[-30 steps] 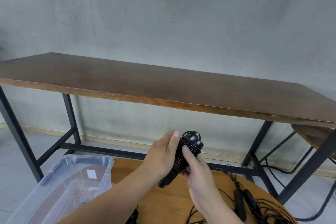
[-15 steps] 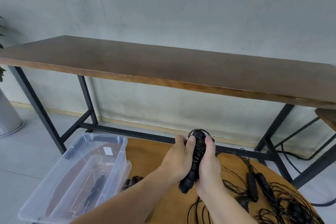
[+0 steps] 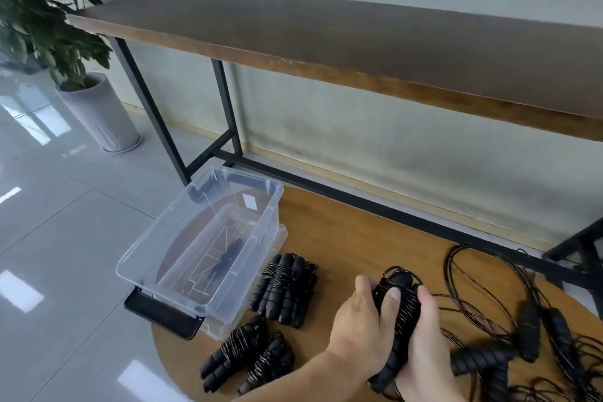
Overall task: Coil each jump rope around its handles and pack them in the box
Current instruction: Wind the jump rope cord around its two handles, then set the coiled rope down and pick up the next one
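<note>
Since the earlier frames the view has swung left and down, bringing a potted plant (image 3: 42, 10) and more of the grey tiled floor (image 3: 58, 238) into sight, and both hands have come lower over the round wooden table (image 3: 342, 238). The left hand (image 3: 362, 333) and the right hand (image 3: 427, 346) together grip one wound jump rope (image 3: 399, 313), its black handles side by side with cord wrapped around them; the left fingers curl over the front of the bundle and the right hand closes around it from the other side. The bundle is held just above the tabletop, right of the clear plastic box (image 3: 202, 238), which sits at the table's left edge on its lid and overhangs the floor. Something small and dark shows through the box's bottom, though what it is cannot be told. Finished bundles lie on the table just beside the box: one group (image 3: 284, 290) by its right wall, another pair (image 3: 248, 356) nearer the camera. To the right, loose ropes (image 3: 535, 330) lie tangled, handles and cord spread out. Behind stands a long wooden bench table (image 3: 359, 42) on black metal legs against a grey wall.
</note>
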